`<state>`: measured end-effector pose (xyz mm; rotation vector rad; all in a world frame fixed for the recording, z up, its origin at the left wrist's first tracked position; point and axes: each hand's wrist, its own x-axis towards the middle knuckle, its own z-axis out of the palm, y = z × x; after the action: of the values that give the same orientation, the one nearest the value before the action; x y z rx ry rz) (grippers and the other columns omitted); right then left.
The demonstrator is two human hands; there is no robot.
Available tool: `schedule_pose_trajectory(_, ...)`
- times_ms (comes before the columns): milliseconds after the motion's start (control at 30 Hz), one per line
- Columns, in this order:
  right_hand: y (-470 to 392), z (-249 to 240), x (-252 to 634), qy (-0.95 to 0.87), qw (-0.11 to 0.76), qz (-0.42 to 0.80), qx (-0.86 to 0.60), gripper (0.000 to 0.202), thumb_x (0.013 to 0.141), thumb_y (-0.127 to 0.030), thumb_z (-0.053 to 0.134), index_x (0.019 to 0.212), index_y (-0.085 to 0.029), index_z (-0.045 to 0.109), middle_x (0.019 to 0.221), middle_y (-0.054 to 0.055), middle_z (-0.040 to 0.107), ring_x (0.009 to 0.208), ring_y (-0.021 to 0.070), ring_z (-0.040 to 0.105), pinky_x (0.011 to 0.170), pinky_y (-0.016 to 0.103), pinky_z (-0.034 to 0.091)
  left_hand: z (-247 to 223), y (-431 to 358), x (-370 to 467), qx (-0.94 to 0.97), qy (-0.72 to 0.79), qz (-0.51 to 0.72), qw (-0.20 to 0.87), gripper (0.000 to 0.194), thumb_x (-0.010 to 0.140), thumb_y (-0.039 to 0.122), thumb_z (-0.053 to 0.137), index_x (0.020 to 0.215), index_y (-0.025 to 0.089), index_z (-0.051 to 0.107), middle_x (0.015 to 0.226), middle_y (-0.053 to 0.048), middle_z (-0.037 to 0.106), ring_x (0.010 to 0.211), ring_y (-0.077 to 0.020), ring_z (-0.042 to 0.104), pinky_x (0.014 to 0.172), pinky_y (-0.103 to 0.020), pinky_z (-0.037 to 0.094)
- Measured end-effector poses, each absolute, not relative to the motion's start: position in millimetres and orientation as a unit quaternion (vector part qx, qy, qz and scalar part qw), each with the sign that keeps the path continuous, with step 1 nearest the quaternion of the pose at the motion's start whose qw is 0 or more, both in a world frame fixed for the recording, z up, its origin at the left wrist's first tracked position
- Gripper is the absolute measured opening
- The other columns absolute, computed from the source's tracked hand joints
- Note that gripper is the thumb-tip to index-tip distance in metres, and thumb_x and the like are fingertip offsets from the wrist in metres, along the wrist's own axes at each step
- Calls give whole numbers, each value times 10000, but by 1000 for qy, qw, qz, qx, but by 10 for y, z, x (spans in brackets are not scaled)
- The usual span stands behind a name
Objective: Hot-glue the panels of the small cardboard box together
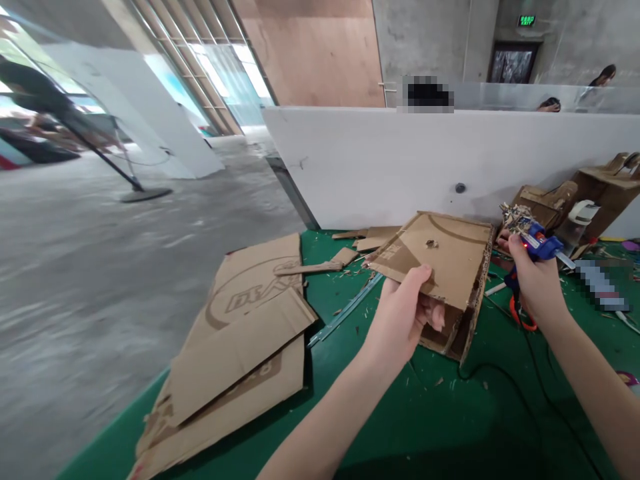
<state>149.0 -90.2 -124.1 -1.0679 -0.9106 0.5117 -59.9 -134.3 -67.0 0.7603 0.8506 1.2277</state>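
Observation:
My left hand (407,313) grips the near edge of a cardboard box (445,257), thumb on top and fingers inside its open front. The box is tilted, and its top panel has a small ragged hole. In my right hand (537,280) is a blue glue gun (539,241) with a small red light, held to the right of the box and apart from it. Stringy bits cling about its front end. A pale glue stick (566,260) sticks out of its back. Below that hand lie scissors with orange handles (523,313), partly hidden by a dark cord.
Flat cardboard sheets (240,360) are stacked at the left edge of the green table (380,413). Clear plastic strips (345,313) and scraps lie between them and the box. Cardboard constructions (600,193) stand at the back right, before a white partition (370,167). People are beyond it.

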Motion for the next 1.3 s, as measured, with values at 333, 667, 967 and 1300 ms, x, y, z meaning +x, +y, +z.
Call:
schedule_pose_trajectory(333, -717, -1303, 1497, -409, 697, 308, -503, 496, 713, -582, 783, 1054, -227, 717, 785, 4, 732, 818, 229, 707, 741, 377, 590, -683, -1383, -414, 337, 372, 541, 675, 326, 687, 373, 708, 836, 214, 466, 517, 63, 595, 302, -86, 483, 284, -175, 340)
schedule_pose_trajectory(667, -769, -1385, 1448, -425, 680, 264, -536, 560, 766, -614, 710, 1150, -207, 714, 985, 57, 772, 953, 275, 708, 884, 434, 563, -659, -1435, -358, 334, 379, 546, 668, 279, 715, 335, 656, 875, 225, 456, 504, 88, 557, 288, -89, 449, 290, -188, 336)
schedule_pose_trajectory(967, -755, -1455, 1459, -443, 676, 240, -538, 568, 796, -635, 674, 1168, -207, 704, 1097, 79, 756, 1119, 293, 653, 1003, 469, 497, -564, -1526, -300, 310, 389, 544, 676, 210, 728, 299, 640, 801, 218, 461, 496, 88, 521, 313, -60, 422, 326, -168, 309)
schedule_pose_trajectory(1300, -683, -1513, 1332, -408, 728, 233, -499, 490, 792, -612, 680, 1074, -211, 708, 1025, 60, 754, 1075, 259, 657, 954, 430, 519, -656, -1381, -402, 364, 390, 495, 686, 406, 698, 506, 761, 864, 210, 538, 548, 63, 560, 324, -78, 452, 317, -196, 243)
